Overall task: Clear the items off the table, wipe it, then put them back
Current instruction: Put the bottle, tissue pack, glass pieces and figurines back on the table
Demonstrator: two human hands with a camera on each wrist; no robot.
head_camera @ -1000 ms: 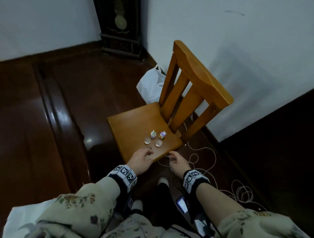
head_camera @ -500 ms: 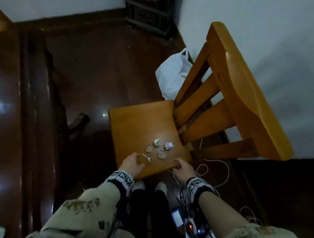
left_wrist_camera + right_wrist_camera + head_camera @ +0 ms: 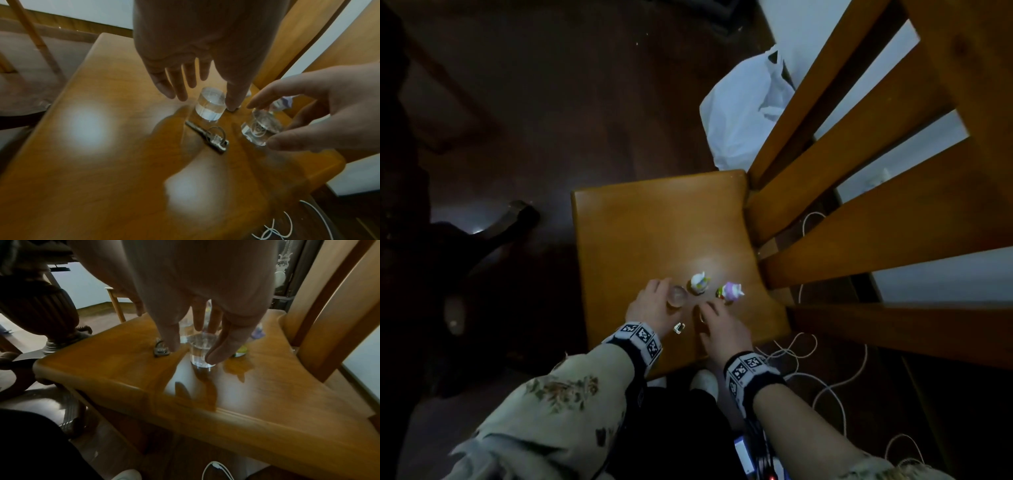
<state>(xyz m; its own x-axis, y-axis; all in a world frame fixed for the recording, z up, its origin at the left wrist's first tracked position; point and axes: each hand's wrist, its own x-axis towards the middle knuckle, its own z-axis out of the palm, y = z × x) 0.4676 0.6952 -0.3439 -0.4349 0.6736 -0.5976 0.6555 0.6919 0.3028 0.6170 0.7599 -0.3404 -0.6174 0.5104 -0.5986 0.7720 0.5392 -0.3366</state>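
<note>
On the wooden chair seat (image 3: 647, 222) stand two clear cylinders, two small colourful figurines (image 3: 698, 282) (image 3: 730, 291) and a key (image 3: 207, 134). My left hand (image 3: 654, 301) hovers over the left cylinder (image 3: 210, 104), fingers straight on its far side and thumb beside it. My right hand (image 3: 194, 352) curves around the right cylinder (image 3: 202, 350), thumb in front and fingers behind, with a gap showing at the index finger. In the head view the right hand (image 3: 714, 318) hides most of that cylinder. The key (image 3: 679, 328) lies between my wrists.
The chair's slatted backrest (image 3: 859, 192) rises on the right. A white plastic bag (image 3: 743, 116) sits on the floor behind the seat. White cord (image 3: 825, 363) loops on the floor at right. A dark carved table leg (image 3: 510, 222) stands at left.
Both hands have moved forward from the seat's front edge to the two clear cylinders. The head view has come closer, over the seat.
</note>
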